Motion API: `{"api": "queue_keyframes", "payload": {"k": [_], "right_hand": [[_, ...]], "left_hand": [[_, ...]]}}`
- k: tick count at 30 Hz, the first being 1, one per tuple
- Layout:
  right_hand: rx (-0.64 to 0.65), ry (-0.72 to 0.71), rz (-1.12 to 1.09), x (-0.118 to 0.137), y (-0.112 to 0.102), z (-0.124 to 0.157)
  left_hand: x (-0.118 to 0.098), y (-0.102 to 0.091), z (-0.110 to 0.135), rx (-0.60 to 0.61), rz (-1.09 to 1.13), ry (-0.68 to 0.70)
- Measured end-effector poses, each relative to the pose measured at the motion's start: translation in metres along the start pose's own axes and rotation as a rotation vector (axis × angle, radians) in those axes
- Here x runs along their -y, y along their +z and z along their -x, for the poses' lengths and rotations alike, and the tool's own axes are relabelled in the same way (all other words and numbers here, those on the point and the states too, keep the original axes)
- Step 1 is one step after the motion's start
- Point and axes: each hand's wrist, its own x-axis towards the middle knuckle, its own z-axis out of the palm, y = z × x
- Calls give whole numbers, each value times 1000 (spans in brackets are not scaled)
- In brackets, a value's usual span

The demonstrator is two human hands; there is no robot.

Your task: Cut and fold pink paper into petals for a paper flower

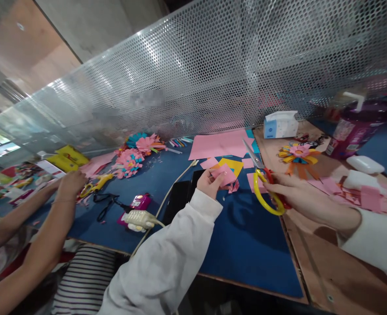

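My left hand pinches a small piece of pink paper above the blue table top. In my right hand are scissors with one yellow and one red handle loop, blades pointing up and away, apart from the pink piece. Behind the left hand lie a yellow paper sheet and several small pink paper pieces. A large pink sheet rests farther back over a blue one. A paper flower in pink, yellow and orange sits beyond the right hand.
Two dark phones, a cable and a purple device lie left of my arm. A tissue pack and a purple cup stand at right. A perforated metal screen bounds the back. Another person's hand works at left.
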Motion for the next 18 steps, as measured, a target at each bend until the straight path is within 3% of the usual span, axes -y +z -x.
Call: {"api": "queue_keyframes", "payload": {"k": [5,10,14,18], "right_hand": [[65,36,-100,10,7,7],[191,119,-280,2,3,3],[289,178,-414,-8,-1,1],[268,216,-481,-12,-3,-1]], "left_hand": [[-3,-3,-3,-58,-97,42],[-2,-6,-11,-129,-25,61],[-5,-7,-12,-151,84,-58],[-12,-5,-6,-193,224,-188]]}}
